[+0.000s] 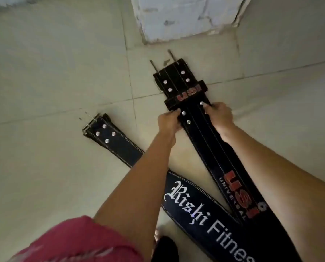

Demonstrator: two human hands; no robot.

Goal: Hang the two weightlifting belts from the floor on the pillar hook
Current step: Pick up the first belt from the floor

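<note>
Two black leather weightlifting belts lie on the tiled floor. The belt with red USI lettering (203, 140) stretches from the buckle end near the pillar down to the lower right. My left hand (168, 121) grips its left edge and my right hand (219, 115) grips its right edge, both just below the keeper loop. The second belt, marked Rishi Fitness in white (120, 146), lies to the left, its buckle pointing up-left, and runs under my left forearm. No hook is in view.
The base of a whitewashed pillar (186, 17) stands at the top centre, just beyond the USI belt's buckle prongs. Pale floor tiles (53, 72) spread all around. My pink shorts (78, 242) and a dark shoe show at the bottom.
</note>
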